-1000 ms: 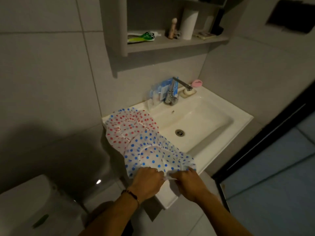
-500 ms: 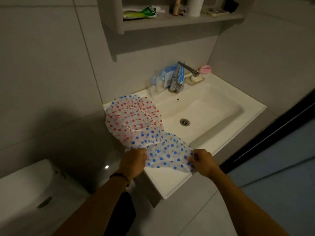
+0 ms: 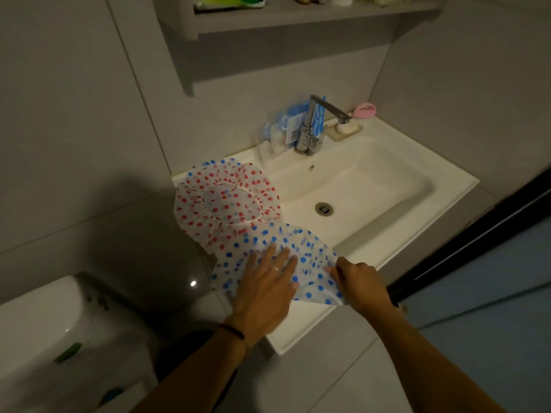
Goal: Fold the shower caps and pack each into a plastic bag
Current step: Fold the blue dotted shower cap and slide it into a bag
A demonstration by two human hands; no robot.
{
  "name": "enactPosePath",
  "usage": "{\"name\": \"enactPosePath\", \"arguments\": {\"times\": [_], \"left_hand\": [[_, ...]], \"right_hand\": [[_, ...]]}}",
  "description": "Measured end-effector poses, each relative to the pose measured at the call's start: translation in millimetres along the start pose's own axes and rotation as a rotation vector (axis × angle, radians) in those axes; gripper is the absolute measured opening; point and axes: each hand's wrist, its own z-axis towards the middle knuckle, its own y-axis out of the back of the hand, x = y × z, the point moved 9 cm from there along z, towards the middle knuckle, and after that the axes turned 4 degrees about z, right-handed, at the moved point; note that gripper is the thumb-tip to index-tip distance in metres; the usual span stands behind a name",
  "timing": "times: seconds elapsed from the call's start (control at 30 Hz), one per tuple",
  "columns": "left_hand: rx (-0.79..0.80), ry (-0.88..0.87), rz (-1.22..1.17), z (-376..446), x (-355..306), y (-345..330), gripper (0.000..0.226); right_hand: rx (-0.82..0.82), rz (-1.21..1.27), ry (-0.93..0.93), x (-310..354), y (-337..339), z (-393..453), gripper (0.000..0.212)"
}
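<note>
On the sink (image 3: 301,338) rim, we're pressing the blue cap (image 3: 310,263) flat with our left hand (image 3: 265,289) — fingers straight — our right hand (image 3: 359,283) pinching its edge; red cap (image 3: 226,204) is lying beside.

A translucent white plastic shower cap with blue dots (image 3: 310,263) lies flattened on the near left corner of the counter. At its eleven o'clock, a matching cap with red dots (image 3: 226,207) lies round and open, its edge overlapped by the blue one.
</note>
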Motion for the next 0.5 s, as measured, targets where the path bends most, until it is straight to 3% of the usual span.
{"name": "enactPosePath", "arguments": {"times": [0.13,0.3,0.43,0.5], "left_hand": [[0.118,0.088,-0.061,-6,9,-42,0.076],[0.127,0.063,-0.002,-3,11,-46,0.067],[0.126,0.069,-0.032,-5,9,-45,0.071],[0.129,0.038,0.006,-6,10,-48,0.075]], "right_hand": [[-0.028,-0.048,0.068,-11,13,1,0.039],[0.005,-0.200,-0.006,-18,26,2,0.033],[-0.322,-0.211,0.218,46,33,-20,0.028],[-0.228,-0.140,0.298,83,5,-25,0.044]]}}
